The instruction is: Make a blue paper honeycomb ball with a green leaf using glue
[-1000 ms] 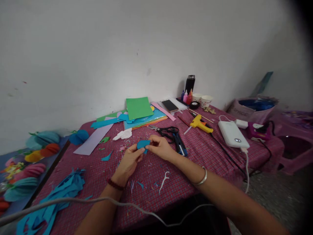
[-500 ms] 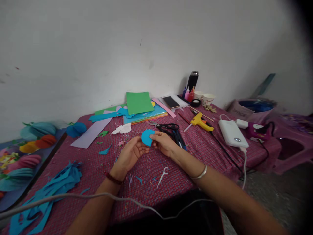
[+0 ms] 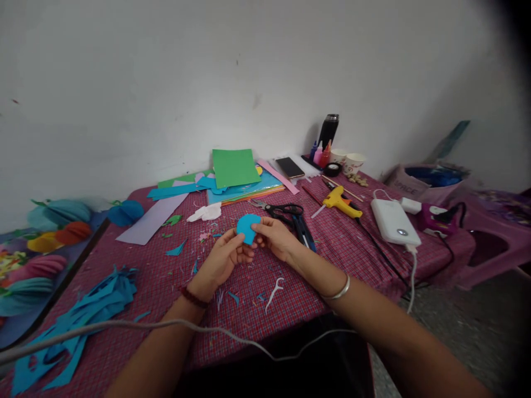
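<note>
A rounded blue paper piece (image 3: 248, 225) is raised over the table between my two hands. My left hand (image 3: 226, 253) is closed on its lower left edge, thumb in front. From the other side, my right hand (image 3: 274, 236) pinches its right edge between thumb and fingers. Just behind the hands lie black-handled scissors (image 3: 286, 211) and a blue utility knife (image 3: 304, 232). Small blue paper scraps (image 3: 177, 249) and a white floss pick (image 3: 274, 293) are scattered around the hands.
A yellow glue gun (image 3: 341, 202) and a white power bank (image 3: 395, 222) lie right. Blue paper offcuts (image 3: 95, 301) heap at left, near folded paper ornaments (image 3: 62, 213). Green paper (image 3: 235, 167) lies at the back. A white cable (image 3: 182, 325) crosses above my forearms.
My left thumb and fingers have closed onto the blue paper piece, which now sits slightly higher and further left. The right hand keeps its pinch. The view has shifted a little.
</note>
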A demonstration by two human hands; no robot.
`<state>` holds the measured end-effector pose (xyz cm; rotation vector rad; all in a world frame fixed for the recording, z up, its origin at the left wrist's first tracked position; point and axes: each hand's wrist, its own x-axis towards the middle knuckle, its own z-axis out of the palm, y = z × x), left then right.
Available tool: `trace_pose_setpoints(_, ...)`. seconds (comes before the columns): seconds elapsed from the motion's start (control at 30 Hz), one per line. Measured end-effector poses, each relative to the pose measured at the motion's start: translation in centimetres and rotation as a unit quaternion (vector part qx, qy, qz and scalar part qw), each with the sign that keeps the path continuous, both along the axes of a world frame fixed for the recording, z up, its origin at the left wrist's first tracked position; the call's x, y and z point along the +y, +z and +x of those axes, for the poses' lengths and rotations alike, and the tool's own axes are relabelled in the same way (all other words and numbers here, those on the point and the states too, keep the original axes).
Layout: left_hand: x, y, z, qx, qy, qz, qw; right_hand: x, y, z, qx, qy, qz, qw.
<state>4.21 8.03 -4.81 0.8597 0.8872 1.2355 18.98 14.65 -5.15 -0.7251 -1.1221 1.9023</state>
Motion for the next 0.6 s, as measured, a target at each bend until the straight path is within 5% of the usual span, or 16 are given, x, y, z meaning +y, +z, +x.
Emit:
trace_pose_setpoints(0.4, 0.36, 0.14, -0.51, -0.033, 0.008, -0.028, 0.999, -0.07, -0.07, -0.13, -0.023, 0.057, -0.009, 0.998)
trace_pose_setpoints(0.6, 0.0, 0.31, -0.23, -0.006, 0.053, 0.047, 0.997, 0.4, -0.41, 0.14, -0.008, 0.048, -0.066, 0.997)
